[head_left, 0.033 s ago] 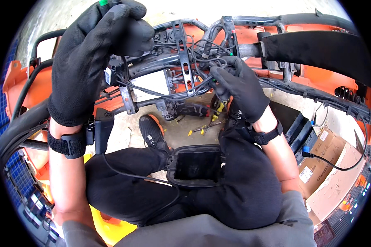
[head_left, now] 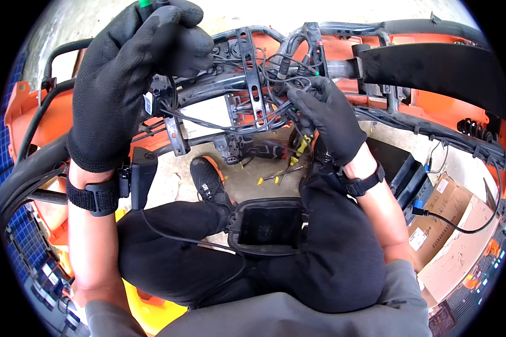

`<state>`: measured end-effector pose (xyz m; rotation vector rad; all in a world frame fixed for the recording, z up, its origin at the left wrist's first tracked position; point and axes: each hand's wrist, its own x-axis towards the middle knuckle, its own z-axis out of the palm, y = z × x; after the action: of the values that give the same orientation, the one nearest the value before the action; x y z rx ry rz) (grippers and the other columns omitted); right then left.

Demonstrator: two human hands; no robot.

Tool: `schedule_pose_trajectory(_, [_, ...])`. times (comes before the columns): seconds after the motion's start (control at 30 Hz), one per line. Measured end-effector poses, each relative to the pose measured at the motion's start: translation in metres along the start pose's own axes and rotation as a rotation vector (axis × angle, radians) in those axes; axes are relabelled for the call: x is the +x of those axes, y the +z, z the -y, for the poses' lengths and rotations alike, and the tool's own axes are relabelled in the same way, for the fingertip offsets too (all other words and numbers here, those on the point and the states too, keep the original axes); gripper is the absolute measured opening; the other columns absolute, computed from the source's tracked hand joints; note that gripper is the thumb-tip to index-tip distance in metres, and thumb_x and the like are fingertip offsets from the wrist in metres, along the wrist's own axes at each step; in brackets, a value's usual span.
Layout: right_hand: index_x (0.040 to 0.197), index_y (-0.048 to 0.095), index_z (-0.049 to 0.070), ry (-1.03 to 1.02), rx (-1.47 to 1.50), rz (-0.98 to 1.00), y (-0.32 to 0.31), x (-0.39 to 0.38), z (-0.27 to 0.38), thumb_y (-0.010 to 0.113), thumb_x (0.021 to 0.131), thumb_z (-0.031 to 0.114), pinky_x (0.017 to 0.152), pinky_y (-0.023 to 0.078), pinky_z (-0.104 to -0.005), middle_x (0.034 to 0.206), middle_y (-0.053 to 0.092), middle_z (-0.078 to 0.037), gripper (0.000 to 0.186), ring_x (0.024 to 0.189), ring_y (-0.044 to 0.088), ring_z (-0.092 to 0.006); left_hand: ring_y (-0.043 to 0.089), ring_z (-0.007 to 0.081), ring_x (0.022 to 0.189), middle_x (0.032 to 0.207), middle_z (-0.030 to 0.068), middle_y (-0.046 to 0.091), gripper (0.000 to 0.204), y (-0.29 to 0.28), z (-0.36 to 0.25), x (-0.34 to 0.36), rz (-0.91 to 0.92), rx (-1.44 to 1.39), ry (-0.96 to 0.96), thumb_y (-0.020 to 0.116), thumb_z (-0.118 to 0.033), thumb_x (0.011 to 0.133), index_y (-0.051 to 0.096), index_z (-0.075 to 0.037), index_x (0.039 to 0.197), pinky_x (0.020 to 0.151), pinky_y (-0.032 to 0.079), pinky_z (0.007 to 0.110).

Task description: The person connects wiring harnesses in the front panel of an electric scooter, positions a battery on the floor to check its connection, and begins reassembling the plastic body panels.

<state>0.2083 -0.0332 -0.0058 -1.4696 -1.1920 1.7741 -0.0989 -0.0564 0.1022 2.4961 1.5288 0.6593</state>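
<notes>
My left hand (head_left: 118,84), in a black glove, is raised over the left of a black tubular frame (head_left: 208,84), its fingers curled round cable connectors, one green-tipped (head_left: 144,3); a blurred patch obscures part of it. My right hand (head_left: 326,112), also gloved, pinches a bundle of black cables (head_left: 287,106) at the middle of the frame, beside a slotted metal bracket (head_left: 256,95). A silver box (head_left: 205,115) sits in the frame between my hands. Below the frame lie a black-and-red power tool (head_left: 253,149) and yellow-handled tools (head_left: 298,149) on the floor.
Orange body panels (head_left: 28,115) surround the frame. A black curved part (head_left: 427,73) spans the upper right. A tablet in a case (head_left: 267,222) sits between my legs. At right are a black box (head_left: 391,157) and cardboard (head_left: 444,213); blue mesh (head_left: 22,213) is at left.
</notes>
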Motion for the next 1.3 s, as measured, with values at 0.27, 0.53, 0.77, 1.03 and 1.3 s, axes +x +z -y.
schedule_pose_trajectory(0.27, [0.116, 0.062, 0.001, -0.046, 0.15, -0.006, -0.021, 0.003, -0.004, 0.061, 0.098, 0.013, 0.059, 0.049, -0.0218, 0.086, 0.066, -0.001, 0.022, 0.069, 0.06, -0.0065, 0.057, 0.0268, 0.126, 0.141, 0.0146, 0.056, 0.055, 0.005, 0.005, -0.003, -0.031, -0.317, -0.131, 0.057, 0.006, 0.093, 0.048, -0.008, 0.145, 0.104, 0.05, 0.035])
schedule_pose_trajectory(0.53, [0.125, 0.056, -0.001, 0.003, 0.1, -0.012, -0.029, -0.01, -0.007, 0.063, 0.097, 0.014, 0.061, 0.053, -0.0216, 0.095, 0.07, -0.006, 0.033, 0.073, 0.066, -0.0092, 0.057, 0.0275, 0.126, 0.141, 0.0147, 0.054, 0.069, 0.006, 0.007, 0.005, 0.022, -0.321, 0.036, 0.072, 0.002, 0.083, 0.046, -0.007, 0.146, 0.103, 0.052, 0.037])
schedule_pose_trajectory(0.77, [0.138, 0.043, -0.002, 0.027, 0.3, 0.098, -0.03, -0.01, -0.013, 0.059, 0.099, 0.013, 0.062, 0.051, -0.0222, 0.098, 0.068, -0.009, 0.045, 0.074, 0.066, -0.0114, 0.06, 0.0231, 0.118, 0.133, 0.0132, 0.058, 0.04, 0.007, -0.006, 0.016, 0.081, -0.841, -0.158, 0.051, -0.002, 0.099, 0.053, -0.004, 0.139, 0.098, 0.051, 0.034])
schedule_pose_trajectory(1.03, [0.137, 0.041, -0.004, -0.014, 0.329, 0.105, -0.021, -0.009, -0.01, 0.066, 0.093, 0.012, 0.057, 0.048, -0.0241, 0.101, 0.064, -0.011, 0.053, 0.07, 0.059, -0.0096, 0.053, 0.0046, 0.084, 0.091, -0.0026, 0.062, 0.025, 0.022, -0.028, 0.028, 0.035, -0.967, -0.396, 0.057, -0.014, 0.096, 0.067, 0.0, 0.114, 0.076, 0.045, 0.022])
schedule_pose_trajectory(1.3, [0.132, 0.047, -0.003, -0.015, 0.334, 0.1, -0.015, -0.002, -0.015, 0.065, 0.094, 0.01, 0.058, 0.047, -0.0215, 0.098, 0.065, -0.007, 0.044, 0.07, 0.059, -0.0075, 0.057, 0.0112, 0.081, 0.09, 0.0055, 0.063, 0.036, 0.021, -0.036, 0.032, 0.137, -0.713, -0.281, 0.06, -0.007, 0.088, 0.066, -0.004, 0.123, 0.075, 0.048, 0.028])
